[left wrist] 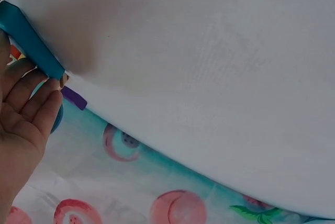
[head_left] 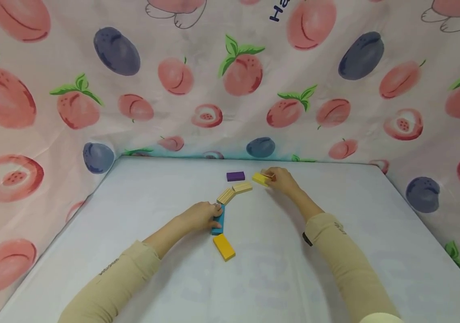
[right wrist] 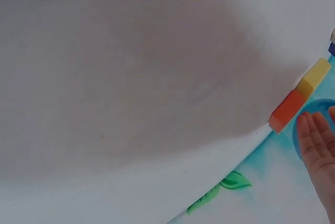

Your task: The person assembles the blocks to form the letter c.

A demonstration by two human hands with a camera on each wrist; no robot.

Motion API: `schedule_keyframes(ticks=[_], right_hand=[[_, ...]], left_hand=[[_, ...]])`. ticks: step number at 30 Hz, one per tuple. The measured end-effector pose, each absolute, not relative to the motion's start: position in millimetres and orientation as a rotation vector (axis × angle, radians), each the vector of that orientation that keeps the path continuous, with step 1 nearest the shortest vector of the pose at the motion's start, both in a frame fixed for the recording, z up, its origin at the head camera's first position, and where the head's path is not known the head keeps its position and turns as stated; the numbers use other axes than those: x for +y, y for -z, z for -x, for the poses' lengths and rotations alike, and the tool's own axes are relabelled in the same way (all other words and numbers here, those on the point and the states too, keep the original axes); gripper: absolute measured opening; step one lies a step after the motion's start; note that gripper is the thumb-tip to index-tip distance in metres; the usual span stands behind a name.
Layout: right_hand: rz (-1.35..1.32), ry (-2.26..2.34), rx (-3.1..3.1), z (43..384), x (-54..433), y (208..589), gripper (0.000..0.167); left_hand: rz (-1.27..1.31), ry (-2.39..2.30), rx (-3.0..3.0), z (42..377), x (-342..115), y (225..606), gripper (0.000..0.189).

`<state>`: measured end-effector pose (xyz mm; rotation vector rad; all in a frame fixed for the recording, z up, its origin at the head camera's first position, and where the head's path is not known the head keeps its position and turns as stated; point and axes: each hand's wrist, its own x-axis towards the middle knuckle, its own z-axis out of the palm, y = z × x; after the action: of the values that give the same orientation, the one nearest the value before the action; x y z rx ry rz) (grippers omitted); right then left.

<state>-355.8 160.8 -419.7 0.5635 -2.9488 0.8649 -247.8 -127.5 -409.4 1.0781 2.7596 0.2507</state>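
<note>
Blue block lies on the white table between an orange block and a wooden block — the left hand holds it with thumb and fingers. Farther back, the right hand is at a yellow block and a red block set end to end — whether it grips either, I cannot tell. A purple block lies left of the yellow one.
</note>
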Motion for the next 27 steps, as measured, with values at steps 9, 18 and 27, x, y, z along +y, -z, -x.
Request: schedule_keyframes(ticks=[9, 18, 27], right_hand=[[-0.526, -0.805, -2.975, 359.4, 155.0, 426.7, 0.032], [-0.467, -0.704, -3.025, 365.2, 143.3, 423.6, 0.022], [-0.395, -0.528, -3.062, 367.0, 132.1, 427.4, 0.023]], left_hand=[[-1.109, -0.266, 2.789, 247.1, -128.9, 413.1, 0.052], [-1.064, -0.281, 2.809, 243.6, -127.3, 410.5, 0.051], [-1.087, -0.277, 2.806, 244.4, -130.5, 417.9, 0.052]])
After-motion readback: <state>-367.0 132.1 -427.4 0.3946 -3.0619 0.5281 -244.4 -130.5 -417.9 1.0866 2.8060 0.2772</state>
